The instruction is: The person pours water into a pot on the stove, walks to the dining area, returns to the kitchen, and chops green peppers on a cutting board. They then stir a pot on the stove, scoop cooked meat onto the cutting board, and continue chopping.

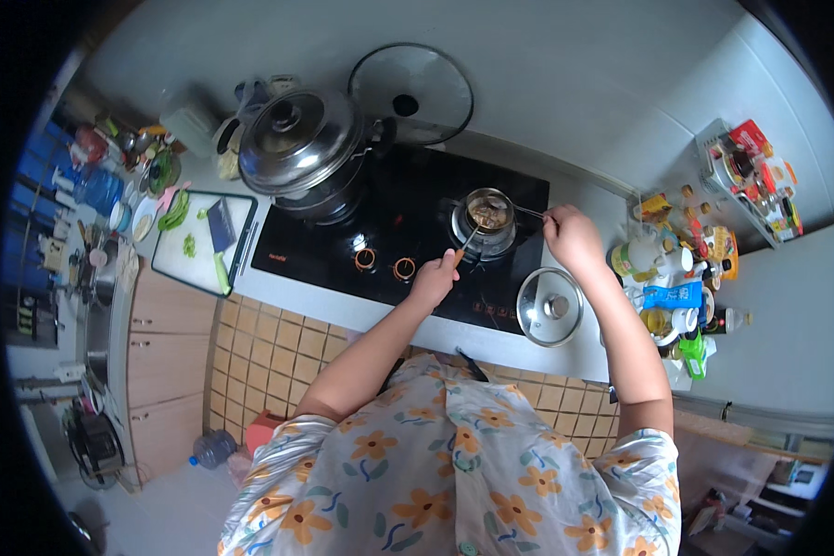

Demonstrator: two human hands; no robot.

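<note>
On the right burner of the black glass gas hob point(320, 260) stands a small metal saucepan point(490, 192) with brown food in it. My left hand point(436, 281) is closed on the saucepan's orange-brown handle or a utensil's wooden handle point(460, 258); its thin metal shaft reaches to the pan's near rim. My right hand point(571, 233) grips the end of a thin metal handle point(527, 210) that runs into the pan from the right; whether it belongs to the pan or a spoon I cannot tell. Below that hand, a glass lid point(538, 306) with a metal knob lies on the counter's edge.
A large lidded steel pot point(299, 156) stands on the left burner, with a big glass lid point(427, 69) leaning on the wall behind. Left of the hob, a cutting board point(174, 257) holds a cleaver point(221, 224) and green vegetables. Bottles and seasonings point(636, 256) crowd the right side.
</note>
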